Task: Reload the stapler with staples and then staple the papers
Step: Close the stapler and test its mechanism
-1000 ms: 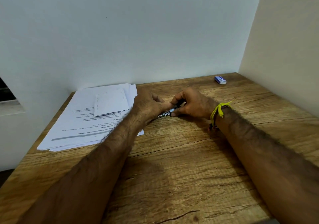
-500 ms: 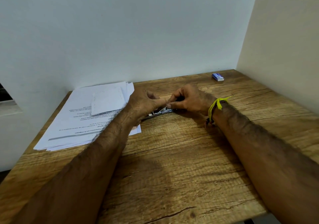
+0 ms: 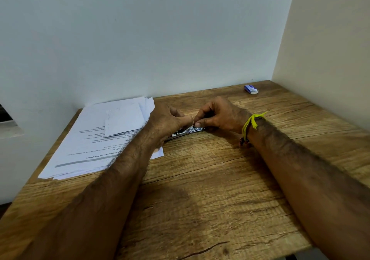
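We are in the reloading step: the stapler [image 3: 188, 132] lies opened out flat on the wooden worktop [image 3: 210, 189], just above the middle of the frame, its metal channel showing between our two hands. Our left hand [image 3: 170, 122] is curled closed over the stapler's left end, pinning it down, while our right hand [image 3: 218, 116] pinches a thin pale strip, which we judge to be the staples [image 3: 189, 128], between thumb and forefinger and tilts it down toward the channel. Whether the strip already touches the rail is too small to tell.

The next move, as we judge it, calls for laying the strip level into the channel, legs down, then closing the top over it without letting the body slide. A crooked strip could jam or break apart.

The papers [image 3: 96, 139] wait in a loose, fanned stack at the left of the frame, their near right corner under our left forearm, with a smaller folded sheet [image 3: 125, 120] lying on top. They are not yet squared up for stapling.

A small blue and white box [image 3: 251, 89] sits well apart at the upper right of the worktop, near the corner of the walls; we take it for the staple box, and it looks shut, its contents hidden.
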